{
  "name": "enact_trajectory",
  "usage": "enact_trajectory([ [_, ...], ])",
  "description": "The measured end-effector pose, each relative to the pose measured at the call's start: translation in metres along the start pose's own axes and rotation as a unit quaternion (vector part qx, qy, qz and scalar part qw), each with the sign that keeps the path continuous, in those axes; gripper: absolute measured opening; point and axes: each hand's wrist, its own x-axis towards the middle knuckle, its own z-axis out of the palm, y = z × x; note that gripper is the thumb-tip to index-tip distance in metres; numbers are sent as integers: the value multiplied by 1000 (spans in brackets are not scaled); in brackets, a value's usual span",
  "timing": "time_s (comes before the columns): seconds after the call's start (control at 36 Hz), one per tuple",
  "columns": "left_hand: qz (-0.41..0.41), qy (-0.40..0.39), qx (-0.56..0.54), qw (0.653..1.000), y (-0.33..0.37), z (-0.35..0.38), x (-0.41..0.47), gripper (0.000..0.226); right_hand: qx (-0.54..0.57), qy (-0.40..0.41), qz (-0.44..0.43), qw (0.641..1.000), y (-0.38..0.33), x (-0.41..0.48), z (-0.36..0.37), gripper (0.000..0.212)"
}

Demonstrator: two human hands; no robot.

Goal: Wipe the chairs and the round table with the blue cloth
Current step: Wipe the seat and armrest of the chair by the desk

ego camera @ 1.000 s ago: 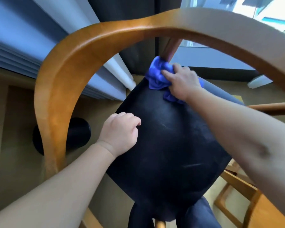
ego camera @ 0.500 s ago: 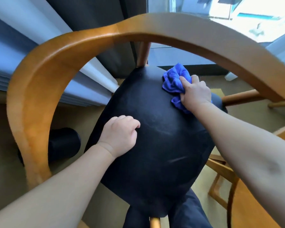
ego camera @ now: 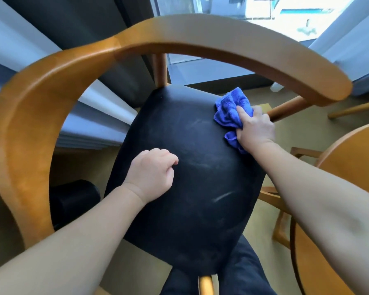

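The chair (ego camera: 179, 39) has an orange-brown wooden frame and a black seat with pale streaks. The cloth (ego camera: 230, 111) is bright blue. The round table (ego camera: 354, 158) at right is orange-brown.

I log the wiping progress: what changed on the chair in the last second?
The right hand, gripping the blue cloth, slid it along the far edge of the black seat, from the back post to the right corner. The left hand stayed curled on the seat.

Crumpled blue cloth (ego camera: 230, 112), on black chair seat (ego camera: 190, 188), right edge
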Motion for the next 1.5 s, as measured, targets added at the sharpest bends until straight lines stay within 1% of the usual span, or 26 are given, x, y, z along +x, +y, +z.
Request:
enact_trajectory([
  [0.14, 12, -6, 2, 1000, 2, 1, 0, 33, 45, 3, 40, 998, 20, -20, 9, 64],
  [0.28, 22, 2, 7, 1000, 0, -5, -1, 34, 73, -28, 159, 984, 42, -51, 18, 66],
  [0.36, 19, 11, 9, 1000, -5, -12, -3, 33, 120, -35, 216, 968, 43, -68, 19, 61],
  [0.42, 4, 20, 13, 1000, -10, -18, -7, 31, 149, -61, 253, 954, 43, -83, 17, 53],
  [0.44, -6, 22, 14, 1000, -12, -22, -10, 28, 143, -76, 257, 953, 43, -92, 16, 50],
  [0.47, -16, 24, 15, 999, -14, -26, -13, 24, 128, -84, 249, 956, 42, -102, 16, 47],
  [0.53, -23, 22, 24, 999, -21, -33, -20, 21, 90, -73, 198, 973, 36, -113, 11, 49],
  [0.58, -23, 14, 31, 999, -28, -41, -26, 22, 68, -36, 131, 988, 21, -103, -2, 55],
  [0.64, -31, 14, 33, 999, -36, -47, -28, 23, 56, -1, 72, 996, -3, -75, -20, 57],
  [0.69, -47, 23, 28, 998, -44, -51, -28, 24, 34, 16, 14, 999, -32, -38, -38, 50],
  [0.75, -58, 28, 23, 998, -50, -53, -29, 24, 5, 11, -26, 1000, -62, -3, -55, 37],
  [0.83, -67, 30, 17, 997, -57, -49, -32, 23, -35, -15, -73, 997, -103, 38, -68, 33],
  [0.97, -90, 40, 1, 995, -65, -42, -34, 27, -87, -46, -128, 987, -159, 65, -60, 40],
  [1.03, -99, 45, -6, 994, -67, -41, -36, 27, -102, -43, -140, 984, -175, 65, -52, 39],
  [1.11, -110, 53, -13, 992, -72, -39, -41, 26, -106, -14, -141, 984, -192, 59, -44, 34],
  [1.19, -116, 56, -16, 992, -75, -37, -43, 26, -131, 18, -181, 975, -202, 51, -38, 33],
  [1.25, -121, 54, -19, 991, -78, -34, -43, 26, -146, 16, -208, 967, -203, 46, -37, 36],
  [1.31, -121, 51, -20, 991, -77, -31, -41, 26, -160, 6, -234, 959, -194, 43, -36, 47],
  [1.36, -117, 50, -18, 992, -75, -28, -40, 26, -171, -6, -272, 947, -171, 42, -32, 65],
  [1.39, -116, 49, -16, 992, -74, -27, -39, 25, -165, -7, -295, 941, -157, 42, -31, 68],
  [1.44, -115, 49, -18, 992, -71, -27, -38, 25, -133, -5, -329, 935, -128, 41, -28, 64],
  [1.5, -112, 46, -20, 992, -68, -27, -38, 26, -111, -5, -346, 932, -104, 37, -25, 59],
])
